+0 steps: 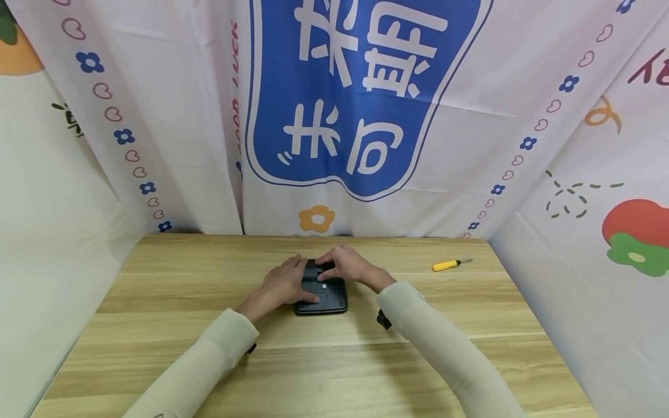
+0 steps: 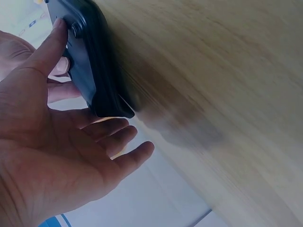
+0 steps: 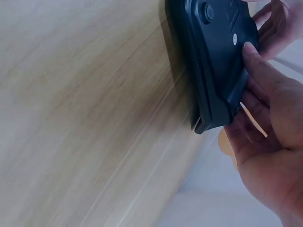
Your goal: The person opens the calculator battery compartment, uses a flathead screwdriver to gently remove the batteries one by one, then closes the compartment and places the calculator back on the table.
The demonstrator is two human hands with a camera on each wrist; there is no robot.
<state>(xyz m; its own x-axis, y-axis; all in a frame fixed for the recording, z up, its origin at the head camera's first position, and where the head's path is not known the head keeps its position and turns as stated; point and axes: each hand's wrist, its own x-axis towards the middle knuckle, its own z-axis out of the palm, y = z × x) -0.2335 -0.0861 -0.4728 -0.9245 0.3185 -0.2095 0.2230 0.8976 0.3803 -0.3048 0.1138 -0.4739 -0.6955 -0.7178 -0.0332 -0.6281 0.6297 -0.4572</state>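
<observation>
A black desk calculator [image 1: 333, 299] lies face down on the table, its back with round rubber feet and a small white round sticker turned up. On its left side my left hand [image 1: 282, 283] holds it, the thumb on the back and the fingers along the left and far edges. From the far right my right hand [image 1: 349, 267] grips its far end, the thumb on the back near the sticker [image 3: 235, 39]. Both wrist views show the calculator [image 2: 87, 61] at its thicker end; my hands partly cover the far end in the head view.
A yellow-handled screwdriver [image 1: 446, 265] lies at the far right of the wooden table [image 1: 324, 371]. White printed cloth [image 1: 198, 174] hangs behind the table's far edge and along both sides.
</observation>
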